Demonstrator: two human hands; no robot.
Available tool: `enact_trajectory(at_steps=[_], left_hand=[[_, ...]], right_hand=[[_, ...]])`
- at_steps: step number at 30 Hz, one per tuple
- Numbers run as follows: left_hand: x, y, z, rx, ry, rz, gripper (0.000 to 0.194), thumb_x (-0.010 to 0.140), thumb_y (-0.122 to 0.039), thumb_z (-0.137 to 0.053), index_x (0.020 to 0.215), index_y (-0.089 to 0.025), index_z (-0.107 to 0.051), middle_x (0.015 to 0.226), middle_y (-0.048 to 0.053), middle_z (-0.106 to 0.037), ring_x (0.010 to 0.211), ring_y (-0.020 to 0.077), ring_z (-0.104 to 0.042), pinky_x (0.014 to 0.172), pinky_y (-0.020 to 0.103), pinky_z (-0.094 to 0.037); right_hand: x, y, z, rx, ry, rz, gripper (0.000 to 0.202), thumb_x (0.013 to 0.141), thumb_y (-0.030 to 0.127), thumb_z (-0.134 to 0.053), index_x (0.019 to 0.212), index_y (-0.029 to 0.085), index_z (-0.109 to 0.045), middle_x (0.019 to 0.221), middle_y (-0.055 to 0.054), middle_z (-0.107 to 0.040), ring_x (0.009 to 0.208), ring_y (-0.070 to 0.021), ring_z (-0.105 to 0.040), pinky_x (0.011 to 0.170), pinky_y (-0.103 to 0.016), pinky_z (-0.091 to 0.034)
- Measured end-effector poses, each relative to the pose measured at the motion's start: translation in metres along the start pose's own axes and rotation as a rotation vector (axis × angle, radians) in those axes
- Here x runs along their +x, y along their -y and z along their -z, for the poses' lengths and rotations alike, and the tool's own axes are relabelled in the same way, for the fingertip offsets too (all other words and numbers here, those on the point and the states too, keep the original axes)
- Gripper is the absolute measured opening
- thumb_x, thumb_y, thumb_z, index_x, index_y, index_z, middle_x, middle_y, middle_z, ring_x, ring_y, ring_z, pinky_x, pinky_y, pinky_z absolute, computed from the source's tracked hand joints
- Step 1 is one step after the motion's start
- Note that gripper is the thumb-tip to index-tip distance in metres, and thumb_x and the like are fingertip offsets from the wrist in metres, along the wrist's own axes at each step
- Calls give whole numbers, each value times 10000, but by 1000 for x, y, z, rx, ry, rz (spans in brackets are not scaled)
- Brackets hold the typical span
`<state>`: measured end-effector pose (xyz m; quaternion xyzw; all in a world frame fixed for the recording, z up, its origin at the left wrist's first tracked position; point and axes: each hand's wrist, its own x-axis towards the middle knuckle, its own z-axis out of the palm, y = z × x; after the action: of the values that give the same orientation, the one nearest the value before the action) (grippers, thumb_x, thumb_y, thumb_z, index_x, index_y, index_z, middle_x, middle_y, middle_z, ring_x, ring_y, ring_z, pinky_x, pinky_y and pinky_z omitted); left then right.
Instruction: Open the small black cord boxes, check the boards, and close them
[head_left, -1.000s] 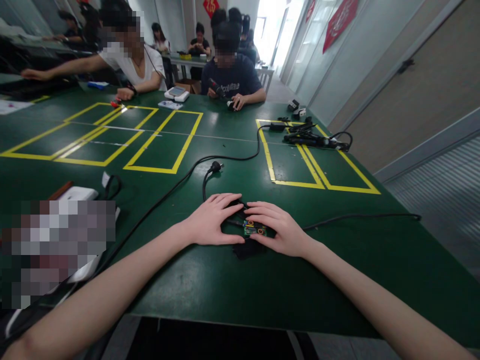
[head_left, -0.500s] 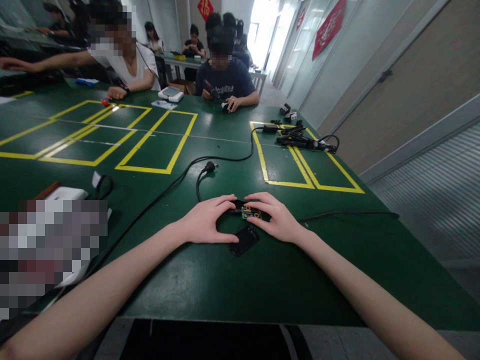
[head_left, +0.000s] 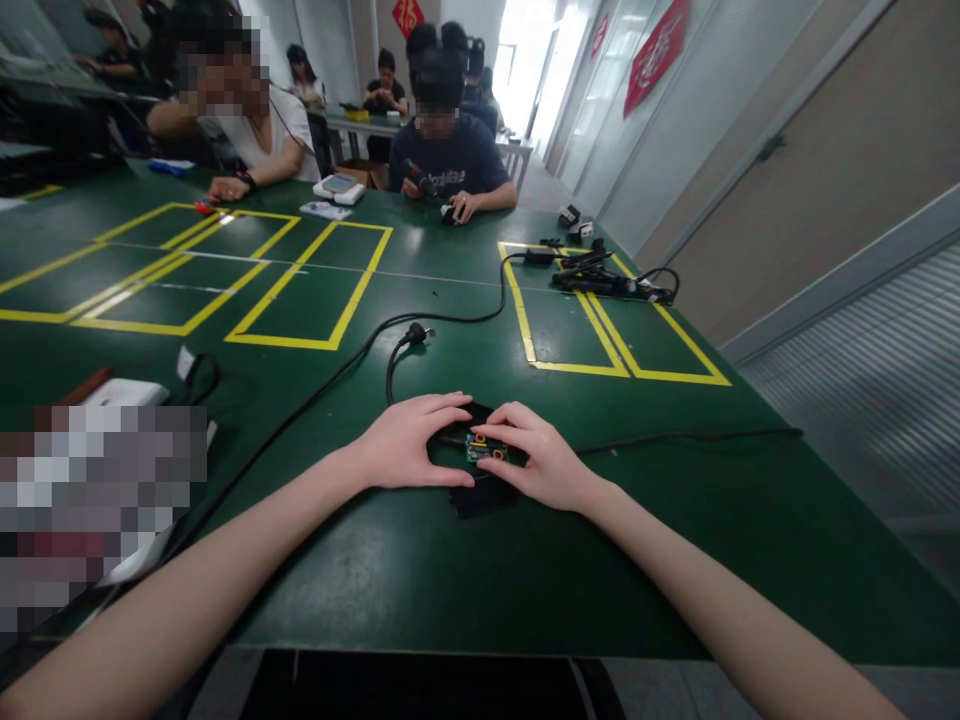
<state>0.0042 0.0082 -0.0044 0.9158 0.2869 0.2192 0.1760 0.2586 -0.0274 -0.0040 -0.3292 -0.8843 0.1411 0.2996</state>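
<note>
At the near middle of the table, a small green circuit board (head_left: 487, 449) with ring-shaped coils lies between my two hands. My right hand (head_left: 544, 458) pinches it with thumb and fingers. My left hand (head_left: 409, 442) curves around its left side, thumb and fingers well apart, and the thumb tip touches the edge of a flat black casing half (head_left: 484, 497) in front of the board. Another black piece (head_left: 478, 411) shows behind the board, partly covered by my fingers. A dark cable (head_left: 675, 437) runs right from behind my right hand.
A black power cord (head_left: 360, 352) crosses the table, with a plug (head_left: 415, 333) beyond my left hand. Bundled black adapters (head_left: 600, 275) lie at the far right among yellow tape outlines. A blurred-out item (head_left: 97, 490) sits at left. Two co-workers sit across.
My right hand and the circuit board have shifted left and slightly nearer, and the front casing half has turned. A co-worker's outstretched arm is now raised to the head.
</note>
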Motion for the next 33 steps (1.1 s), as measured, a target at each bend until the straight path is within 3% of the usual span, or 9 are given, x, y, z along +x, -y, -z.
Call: enact_trajectory(at_steps=[10, 19, 24, 29, 33], left_hand=[[2, 5, 5, 26, -80, -29, 526, 789, -593, -831, 1150, -221, -740, 1352, 126, -715, 1211, 305, -704, 1055, 468, -572], [3, 0, 6, 6, -111, -80, 567, 784, -603, -831, 1179, -211, -722, 1311, 133, -724, 1228, 323, -676, 1072, 505, -547], [4, -6, 7, -71, -60, -121, 555, 796, -584, -825, 1178, -202, -697, 1196, 120, -746, 1115, 295, -701, 992, 457, -571], [5, -9, 6, -88, -56, -99, 314, 880, -454, -768, 1039, -201, -671, 1132, 92, -739, 1080, 266, -686, 952, 420, -568], [4, -7, 5, -58, -87, -70, 82, 969, -282, -630, 979, -212, -671, 1112, 71, -719, 1092, 236, -659, 948, 387, -563]], right_hand=[[2, -6, -4, -111, -112, 16, 392, 966, 333, -694, 1332, 197, -666, 1033, -112, -705, 915, -261, -647, 774, -417, -589], [1, -7, -4, -78, -117, 66, 353, 966, 353, -708, 1287, 208, -682, 1031, -101, -737, 916, -251, -674, 784, -411, -597], [2, -7, -5, -32, -106, 62, 315, 958, 358, -728, 1232, 207, -695, 1031, -93, -762, 917, -245, -683, 803, -413, -597], [7, -12, -5, -80, -87, 37, 227, 920, 355, -775, 1092, 213, -729, 982, -78, -781, 917, -255, -670, 806, -415, -591], [8, -12, -3, -120, -81, 52, 248, 952, 384, -729, 1132, 212, -727, 1020, -98, -774, 946, -267, -672, 830, -434, -586]])
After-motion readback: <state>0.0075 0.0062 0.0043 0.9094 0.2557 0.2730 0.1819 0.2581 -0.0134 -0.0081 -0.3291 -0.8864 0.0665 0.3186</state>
